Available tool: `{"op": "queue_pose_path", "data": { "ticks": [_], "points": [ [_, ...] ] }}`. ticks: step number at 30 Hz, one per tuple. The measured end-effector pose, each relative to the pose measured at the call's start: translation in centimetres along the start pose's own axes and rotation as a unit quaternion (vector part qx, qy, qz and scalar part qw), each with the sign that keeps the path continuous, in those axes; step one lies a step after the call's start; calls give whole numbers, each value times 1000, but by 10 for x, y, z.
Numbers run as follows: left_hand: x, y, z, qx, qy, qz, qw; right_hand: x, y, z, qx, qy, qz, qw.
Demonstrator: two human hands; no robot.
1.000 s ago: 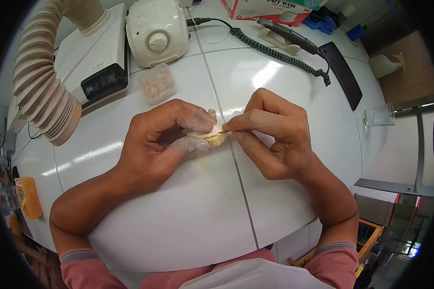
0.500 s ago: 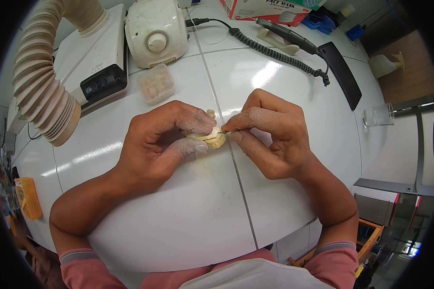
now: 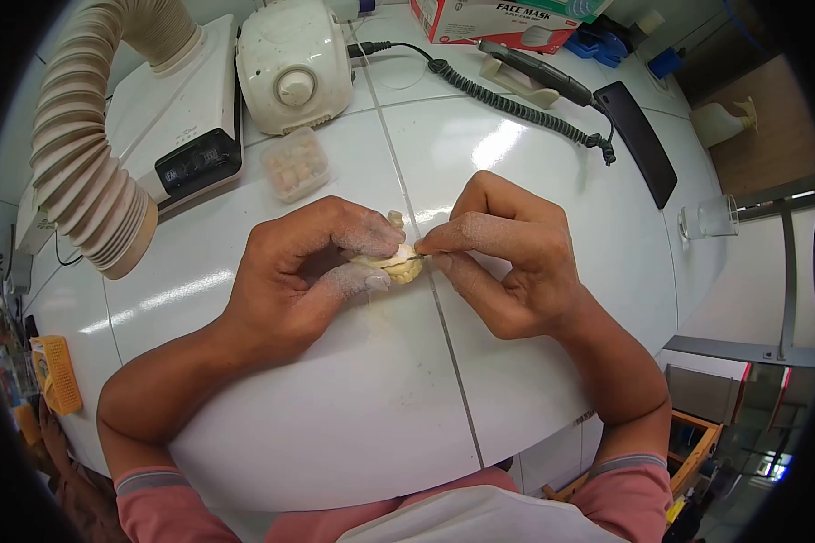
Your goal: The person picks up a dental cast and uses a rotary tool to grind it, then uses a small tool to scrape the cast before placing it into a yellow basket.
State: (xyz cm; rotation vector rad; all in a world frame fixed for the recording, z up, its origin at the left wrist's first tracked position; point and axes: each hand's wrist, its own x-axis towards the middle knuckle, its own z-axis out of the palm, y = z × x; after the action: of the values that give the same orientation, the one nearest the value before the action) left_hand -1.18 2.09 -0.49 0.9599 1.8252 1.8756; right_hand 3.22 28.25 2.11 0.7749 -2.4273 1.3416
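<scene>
My left hand is closed around a small yellowish dental cast, thumb below and fingers above. A whitish layer lies on the cast's upper side. My right hand pinches a thin dark piece between thumb and forefinger, its end touching the cast's right side. Most of that piece is hidden by the fingers, so its kind cannot be made out. Just behind the cast, a small tooth-coloured piece shows. White dust coats the fingertips of both hands.
A lidded clear box of pinkish pieces stands behind my left hand. Farther back are a white control unit, a corded handpiece on its rest, and a face mask box. A ribbed suction hose hangs at left; a glass lies right.
The cast has tilted a little in my left hand, so its row of teeth shows less. My right fingers have shifted slightly, still at the cast's side. The camera view moved slightly.
</scene>
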Motion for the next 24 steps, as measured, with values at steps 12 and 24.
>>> {"op": "queue_pose_path", "data": {
  "ticks": [12, 24],
  "points": [
    [0, -1, -1, -1, 8, -2, 1000, 0, -2, 1, 7, -4, 22, 1000],
    [1, 2, -1, -26, 2, -15, 1000, -1, 3, 2, 38, 0, 25, 999]
  ]
}}
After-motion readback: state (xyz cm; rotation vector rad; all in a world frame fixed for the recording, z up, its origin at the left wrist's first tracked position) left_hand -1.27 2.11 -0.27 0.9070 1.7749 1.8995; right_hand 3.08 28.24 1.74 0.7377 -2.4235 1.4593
